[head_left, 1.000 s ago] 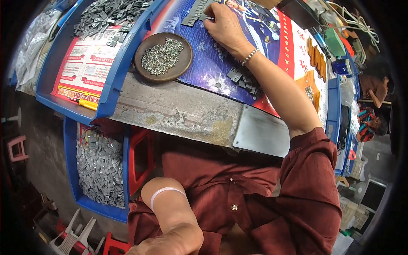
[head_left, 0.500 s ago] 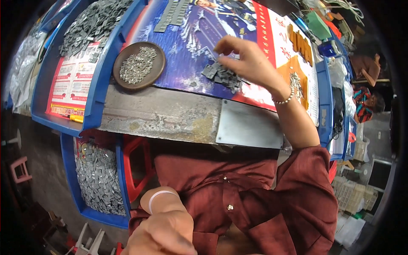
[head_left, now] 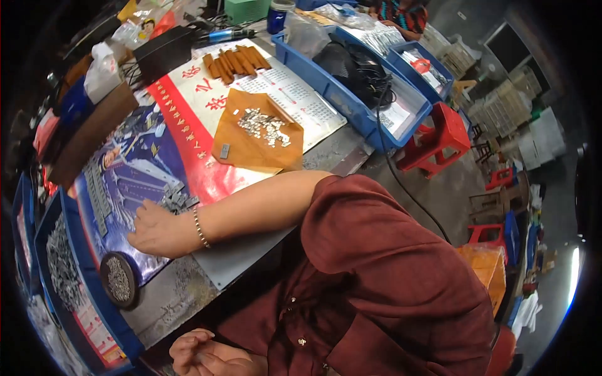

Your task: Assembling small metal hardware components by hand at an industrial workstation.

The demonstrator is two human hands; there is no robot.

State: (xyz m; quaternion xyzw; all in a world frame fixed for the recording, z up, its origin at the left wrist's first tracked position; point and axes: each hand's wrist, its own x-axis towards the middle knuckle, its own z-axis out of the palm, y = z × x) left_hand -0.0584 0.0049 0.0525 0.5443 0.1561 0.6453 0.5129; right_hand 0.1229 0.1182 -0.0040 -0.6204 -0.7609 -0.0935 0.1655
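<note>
My right hand [head_left: 157, 230] is over the poster-covered table, back up and fingers curled under; whatever is in them is hidden. Just beyond its wrist lies a small pile of flat dark grey pieces [head_left: 177, 198]. A strip of similar grey pieces [head_left: 96, 199] is laid out in rows farther left. Close by my right hand stands a round brown dish [head_left: 130, 305] of small silvery metal parts [head_left: 118, 281]. Low in front of my body, my left hand [head_left: 210, 356] is turned partly palm up, its fingers loosely bent and apart, with nothing seen in it.
An orange-brown sheet [head_left: 235, 135] holds scattered silvery bits and one grey piece. Brown sticks [head_left: 235, 64] lie behind it. A blue bin [head_left: 119, 326] with grey pieces flanks the left; another blue bin [head_left: 404, 135] with black cables stands right, near a red stool [head_left: 439, 141].
The view has swung to the right. My right hand has moved from above the grey pile to its near left side, fingers curled. My left hand stays low by my body, now turned palm up.
</note>
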